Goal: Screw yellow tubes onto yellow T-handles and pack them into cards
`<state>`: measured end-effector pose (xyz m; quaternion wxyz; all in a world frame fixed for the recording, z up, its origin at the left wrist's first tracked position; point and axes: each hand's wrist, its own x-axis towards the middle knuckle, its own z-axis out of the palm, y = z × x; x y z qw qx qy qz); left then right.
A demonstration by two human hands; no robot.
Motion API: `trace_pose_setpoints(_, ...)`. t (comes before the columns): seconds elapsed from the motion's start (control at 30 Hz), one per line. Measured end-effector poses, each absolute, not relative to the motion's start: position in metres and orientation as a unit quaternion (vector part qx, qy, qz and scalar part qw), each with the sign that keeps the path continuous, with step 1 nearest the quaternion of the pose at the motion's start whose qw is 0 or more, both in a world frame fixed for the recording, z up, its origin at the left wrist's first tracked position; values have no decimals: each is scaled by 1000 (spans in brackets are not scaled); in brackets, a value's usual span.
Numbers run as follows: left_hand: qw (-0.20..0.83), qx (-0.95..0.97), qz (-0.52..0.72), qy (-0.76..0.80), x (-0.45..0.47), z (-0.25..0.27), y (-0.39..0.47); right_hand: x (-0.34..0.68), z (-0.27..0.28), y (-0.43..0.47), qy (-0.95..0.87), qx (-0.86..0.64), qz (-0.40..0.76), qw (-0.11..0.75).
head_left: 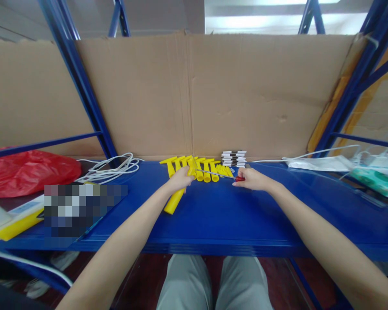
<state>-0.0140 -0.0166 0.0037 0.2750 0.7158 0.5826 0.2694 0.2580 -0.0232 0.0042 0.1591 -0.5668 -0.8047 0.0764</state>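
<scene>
My left hand [180, 179] grips a yellow plastic T-shaped tube [173, 201] that slants down toward me over the blue shelf [233, 219]. My right hand [251, 179] holds a screwdriver with a red handle [239, 178]; its thin metal shaft [215, 174] points left to the top of the held tube. Behind both hands, several more yellow tubes [207, 168] lie in a row against the back. A small stack of black-and-white flat pieces [234, 158] sits just right of that row.
A cardboard sheet [213, 94] walls off the back of the shelf between blue uprights. White cables [111, 168] and a red plastic bag [26, 171] lie at the left. White packets [323, 163] and a green pack [377, 181] lie at the right.
</scene>
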Motion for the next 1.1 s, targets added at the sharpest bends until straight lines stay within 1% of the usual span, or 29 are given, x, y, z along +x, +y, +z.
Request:
trace_pose_setpoints(0.07, 278, 715, 270, 582, -14, 4, -17, 259, 4, -22, -820, -549, 53, 153)
trace_pose_setpoints(0.2, 272, 711, 273, 589, -14, 5, -18, 259, 6, -23, -847, -508, 100, 118)
trace_pose_setpoints(0.3, 268, 710, 269, 593, -14, 5, -17, 256, 11, -27, -847, -512, 102, 104)
trace_pose_setpoints(0.47, 261, 710, 268, 597, -14, 6, -18, 252, 14, -32, -834, -535, 63, 118)
trace_pose_setpoints(0.67, 266, 709, 265, 596, -13, 6, -19, 254, 11, -28, -815, -565, 47, 121)
trace_pose_setpoints(0.9, 267, 710, 278, 589, -12, 8, -21, 256, 12, -28, -840, -527, 87, 99)
trace_pose_setpoints(1.1, 270, 705, 277, 594, -12, 9, -22, 255, 13, -29, -831, -540, 65, 112)
